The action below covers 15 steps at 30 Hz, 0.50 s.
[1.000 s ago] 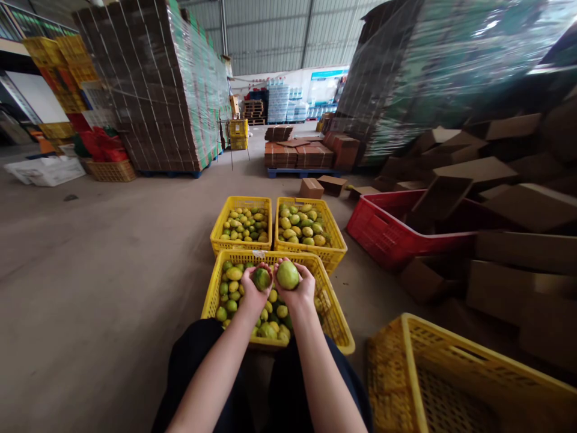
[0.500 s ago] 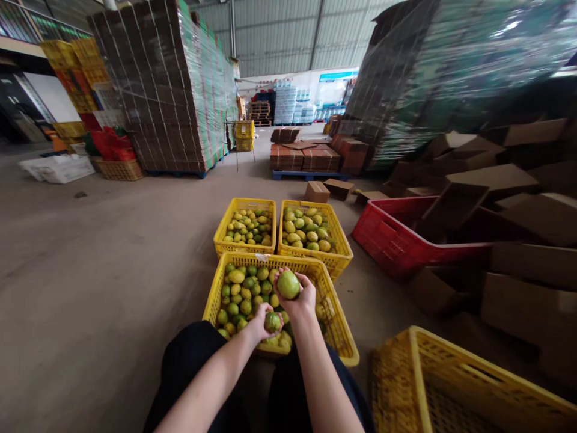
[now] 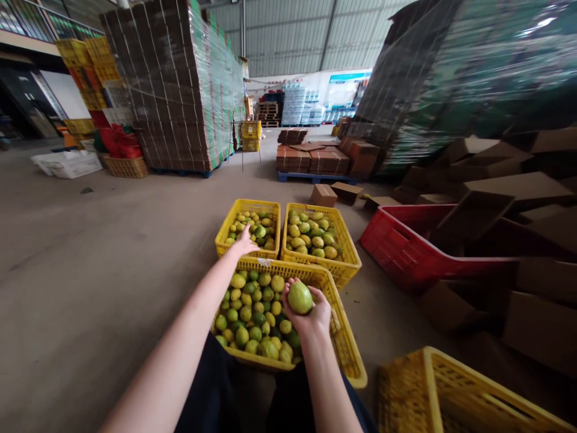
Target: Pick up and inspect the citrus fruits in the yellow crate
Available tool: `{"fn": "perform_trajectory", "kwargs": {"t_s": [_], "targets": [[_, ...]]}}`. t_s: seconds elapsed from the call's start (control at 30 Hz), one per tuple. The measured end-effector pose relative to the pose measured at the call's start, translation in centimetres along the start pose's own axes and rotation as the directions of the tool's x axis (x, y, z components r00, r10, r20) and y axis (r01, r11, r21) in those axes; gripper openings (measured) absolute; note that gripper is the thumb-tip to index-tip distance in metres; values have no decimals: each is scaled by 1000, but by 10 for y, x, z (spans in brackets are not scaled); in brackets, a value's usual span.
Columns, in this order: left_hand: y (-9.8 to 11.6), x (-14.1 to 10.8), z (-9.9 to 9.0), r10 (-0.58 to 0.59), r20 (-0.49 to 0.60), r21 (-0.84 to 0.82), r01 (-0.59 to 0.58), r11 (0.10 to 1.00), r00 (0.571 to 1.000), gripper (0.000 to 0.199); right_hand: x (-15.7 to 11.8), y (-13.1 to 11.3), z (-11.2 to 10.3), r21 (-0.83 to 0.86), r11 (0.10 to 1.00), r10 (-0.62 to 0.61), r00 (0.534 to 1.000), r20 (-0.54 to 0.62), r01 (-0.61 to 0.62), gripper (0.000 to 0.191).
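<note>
My left hand (image 3: 246, 242) is stretched over the far left yellow crate (image 3: 219, 240), its fingers apart. A green lemon (image 3: 260, 231) sits just beyond its fingertips, among smaller yellow and green lemons. My right hand (image 3: 315, 316), palm up, cups a large pale green lemon (image 3: 300, 297) above the near yellow crate (image 3: 349, 337). That crate holds many green and yellow lemons (image 3: 255, 313). Beside the far left crate stands the far right yellow crate (image 3: 354, 258), filled with larger lemons (image 3: 313, 234).
At the right lie a red crate (image 3: 392, 252) and a heap of cardboard boxes (image 3: 541, 307). Another yellow crate (image 3: 428, 385) stands near my right knee. Wrapped pallet stacks (image 3: 166, 90) and flat cardboard on a blue pallet (image 3: 315, 178) are farther back.
My left hand has moved forward from the near crate to the far left crate and let go of its green lemon. My right hand still holds the large lemon.
</note>
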<state>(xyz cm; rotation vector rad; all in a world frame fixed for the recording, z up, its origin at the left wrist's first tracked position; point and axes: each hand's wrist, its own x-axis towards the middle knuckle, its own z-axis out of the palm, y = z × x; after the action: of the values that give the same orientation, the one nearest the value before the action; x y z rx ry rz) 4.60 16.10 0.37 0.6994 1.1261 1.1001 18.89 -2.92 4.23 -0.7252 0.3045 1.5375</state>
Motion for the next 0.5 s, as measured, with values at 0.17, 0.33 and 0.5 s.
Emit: {"fn": "perform_trajectory", "kwargs": {"t_s": [0.17,0.33,0.5], "targets": [[-29,-9,-58,-216,-1,452,193,871,976,15,12,5,2,5,1000,-5,1000,-6,5,24],[-103,-63,-131,-263,-23,771,185,610,965,13,16,23,5,-63,997,52,998,-18,-53,21],[-130,-96,-166,-78,125,929,-89,360,989,18,32,28,1,-456,852,241,966,-92,-256,15]]}}
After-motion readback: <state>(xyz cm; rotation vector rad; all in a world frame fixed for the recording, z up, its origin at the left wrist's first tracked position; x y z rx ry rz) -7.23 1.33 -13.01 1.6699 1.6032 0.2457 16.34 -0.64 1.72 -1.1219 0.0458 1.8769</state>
